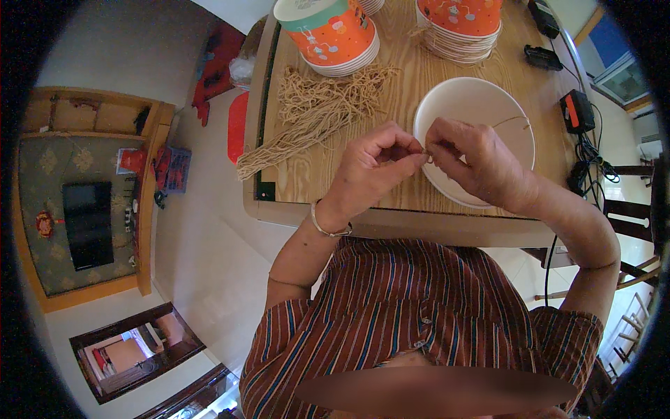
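My left hand (380, 164) and my right hand (471, 157) meet fingertip to fingertip over the left side of a white paper tub (513, 153). Both are closed in a pinch on a thin tan twine (511, 121); the part between the fingertips is tiny and mostly hidden. The twine shows again beyond my right hand, crossing the tub's inside to a small knot at its right wall. Left of the tub, a loose bundle of tan twine (314, 115) is spread on the wooden table (398, 91).
Stacked orange paper tubs (335, 42) stand at the far left, and another orange stack (460, 28) with twine around it stands farther right. A black adapter (578, 112) and tangled cables (590, 171) lie along the right edge. A chair (631, 209) stands beyond it.
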Available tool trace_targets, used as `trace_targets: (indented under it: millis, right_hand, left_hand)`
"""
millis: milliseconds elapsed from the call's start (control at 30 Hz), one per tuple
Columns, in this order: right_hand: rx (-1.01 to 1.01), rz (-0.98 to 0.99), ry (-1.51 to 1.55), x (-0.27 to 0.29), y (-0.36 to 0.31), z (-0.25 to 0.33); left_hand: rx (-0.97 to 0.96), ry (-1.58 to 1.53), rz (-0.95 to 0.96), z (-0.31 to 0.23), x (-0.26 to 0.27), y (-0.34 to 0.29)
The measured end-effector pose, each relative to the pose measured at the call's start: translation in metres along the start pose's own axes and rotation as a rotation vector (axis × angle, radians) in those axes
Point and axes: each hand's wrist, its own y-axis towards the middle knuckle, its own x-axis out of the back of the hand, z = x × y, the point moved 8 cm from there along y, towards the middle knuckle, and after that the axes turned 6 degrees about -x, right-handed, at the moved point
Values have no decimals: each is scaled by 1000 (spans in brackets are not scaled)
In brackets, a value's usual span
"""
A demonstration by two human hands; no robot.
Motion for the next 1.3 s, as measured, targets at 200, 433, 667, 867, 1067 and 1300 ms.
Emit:
trace_targets:
  millis: [200, 433, 667, 867, 1067, 1300]
  right_hand:
    - [-293, 249, 259, -8, 4, -21]
    - [-450, 388, 528, -17, 3, -36]
    - [-388, 246, 598, -10, 1, -27]
    - [-118, 125, 208, -3, 0, -11]
    - [-134, 137, 146, -4, 1, -13]
    - [-364, 274, 374, -10, 3, -26]
  left_hand:
    - [28, -59, -17, 5, 1, -1]
    - [28, -46, -7, 6, 1, 0]
    - [47, -27, -22, 5, 1, -1]
    - [31, -75, -26, 3, 0, 2]
    - [27, 11, 8, 5, 2, 2]
    - [3, -24, 15, 0, 4, 5]
